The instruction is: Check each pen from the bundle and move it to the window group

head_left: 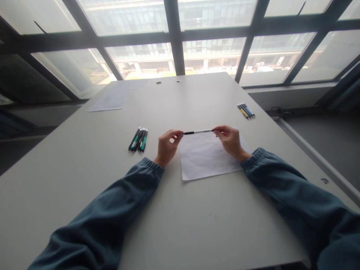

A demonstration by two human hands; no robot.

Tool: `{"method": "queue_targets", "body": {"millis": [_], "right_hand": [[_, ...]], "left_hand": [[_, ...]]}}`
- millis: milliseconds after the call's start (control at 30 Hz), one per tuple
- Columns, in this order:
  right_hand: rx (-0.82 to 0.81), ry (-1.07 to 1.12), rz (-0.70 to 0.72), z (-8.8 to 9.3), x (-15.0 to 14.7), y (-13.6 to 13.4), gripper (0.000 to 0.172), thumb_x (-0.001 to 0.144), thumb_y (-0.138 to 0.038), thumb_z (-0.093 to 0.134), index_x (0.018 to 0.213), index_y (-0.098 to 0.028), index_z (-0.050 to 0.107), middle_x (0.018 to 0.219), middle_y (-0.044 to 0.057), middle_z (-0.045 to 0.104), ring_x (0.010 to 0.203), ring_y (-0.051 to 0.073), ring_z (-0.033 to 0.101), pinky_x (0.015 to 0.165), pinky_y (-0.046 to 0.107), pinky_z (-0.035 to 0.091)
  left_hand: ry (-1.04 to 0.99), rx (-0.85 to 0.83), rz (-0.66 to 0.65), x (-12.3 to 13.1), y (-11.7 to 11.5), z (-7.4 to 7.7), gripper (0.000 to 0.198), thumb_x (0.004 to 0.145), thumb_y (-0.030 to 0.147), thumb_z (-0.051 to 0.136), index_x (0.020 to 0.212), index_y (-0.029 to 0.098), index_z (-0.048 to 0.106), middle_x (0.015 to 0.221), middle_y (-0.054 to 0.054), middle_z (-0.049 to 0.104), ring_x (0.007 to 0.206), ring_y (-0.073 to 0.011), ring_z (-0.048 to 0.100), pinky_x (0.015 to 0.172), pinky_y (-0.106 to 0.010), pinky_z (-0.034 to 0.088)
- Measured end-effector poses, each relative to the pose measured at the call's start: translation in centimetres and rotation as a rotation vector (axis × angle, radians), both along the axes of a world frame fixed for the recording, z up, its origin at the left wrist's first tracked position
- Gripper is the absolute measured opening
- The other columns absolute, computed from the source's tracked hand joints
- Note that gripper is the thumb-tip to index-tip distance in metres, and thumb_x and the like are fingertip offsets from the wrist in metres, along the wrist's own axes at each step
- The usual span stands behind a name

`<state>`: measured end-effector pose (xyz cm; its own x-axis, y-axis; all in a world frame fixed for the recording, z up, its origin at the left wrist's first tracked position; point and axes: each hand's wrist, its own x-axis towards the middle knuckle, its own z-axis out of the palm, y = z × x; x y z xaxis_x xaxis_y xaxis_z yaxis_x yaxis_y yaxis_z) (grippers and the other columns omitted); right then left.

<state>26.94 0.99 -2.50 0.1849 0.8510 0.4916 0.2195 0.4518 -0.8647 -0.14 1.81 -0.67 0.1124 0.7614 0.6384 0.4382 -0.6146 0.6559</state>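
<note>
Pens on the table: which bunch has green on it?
The pen bunch beside the left hand; the other bunch, beyond the right hand, shows yellow and blue.

My sleeves (109, 210) were matt cloth, softly creased. The pen (197, 132) I held looked plastic and smooth, its pale barrel faintly glossy, its dark end duller. The near sheet (208, 157) was paper, matt, slightly wrinkled; the far sheets (108, 98) looked thin and matt too. Tabletop (174, 221) was smooth, with a soft sheen toward the far end. Green-marked pens (138, 140) and yellow-and-blue pens (246, 111) both looked plastic, ends glinting pale. Window panes (212, 52) were glass; frames (174, 26) looked matt, whether metal I couldn't tell.
</note>
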Motion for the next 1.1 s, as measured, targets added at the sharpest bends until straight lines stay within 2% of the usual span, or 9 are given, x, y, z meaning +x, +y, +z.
{"method": "queue_targets", "body": {"millis": [1100], "right_hand": [[-0.017,-0.029,0.003,0.23,0.07,-0.13,0.013,0.083,-0.031,0.073,0.085,-0.019,0.077,0.076,0.003,0.075,0.063,0.015,0.066,0.061,0.029,0.054]], "left_hand": [[-0.013,-0.018,-0.003,0.13,-0.11,0.03,0.014,0.092,0.032,0.070,0.095,0.020,0.077,0.091,-0.005,0.077,0.080,-0.0161,0.069,0.073,-0.028,0.055]]}}
